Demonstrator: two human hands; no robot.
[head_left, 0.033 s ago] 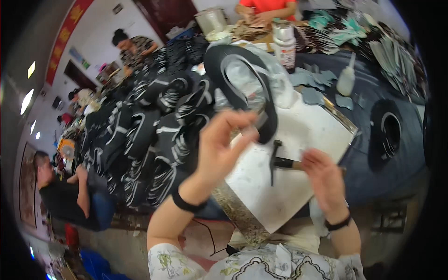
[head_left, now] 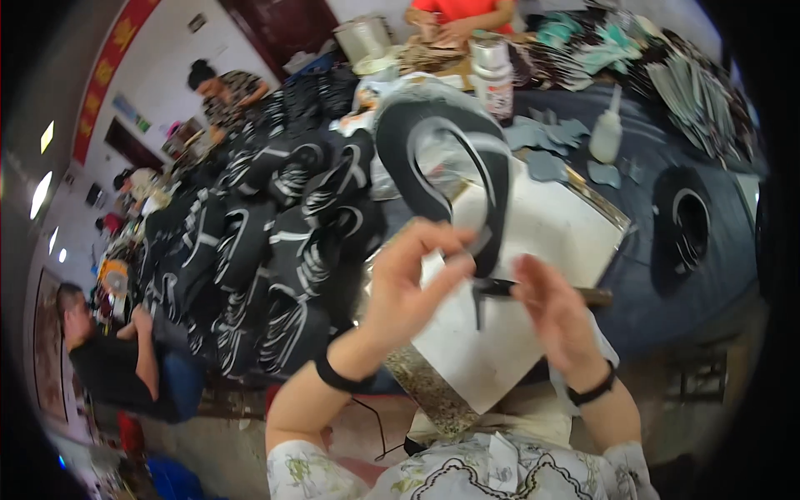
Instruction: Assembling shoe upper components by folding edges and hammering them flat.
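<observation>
A black shoe upper point(head_left: 404, 158) with pale grey trim stands tilted over the white board point(head_left: 467, 358), its near end toward me. At that end, the bent fingers and thumb of my left hand point(head_left: 408, 287) are closed on its edge. My right hand point(head_left: 557, 321) hovers just right of the upper, fingers stretched and blurred, nothing seen in them. Under the right fingers lies a hammer point(head_left: 597, 296) with a dark head and a wooden handle, partly hidden by that hand.
Black shoe uppers point(head_left: 283, 242) are heaped at left. Another upper point(head_left: 690, 225) lies on the dark cloth at right. A squeeze bottle point(head_left: 606, 137), grey cut pieces point(head_left: 546, 167) and a can point(head_left: 493, 92) stand farther back. Other people work around: one in black point(head_left: 108, 354), one in red point(head_left: 462, 17).
The upper has tipped and turned slightly, its near end lower and closer to me. My left hand has shifted right, and my right hand has moved left toward it.
</observation>
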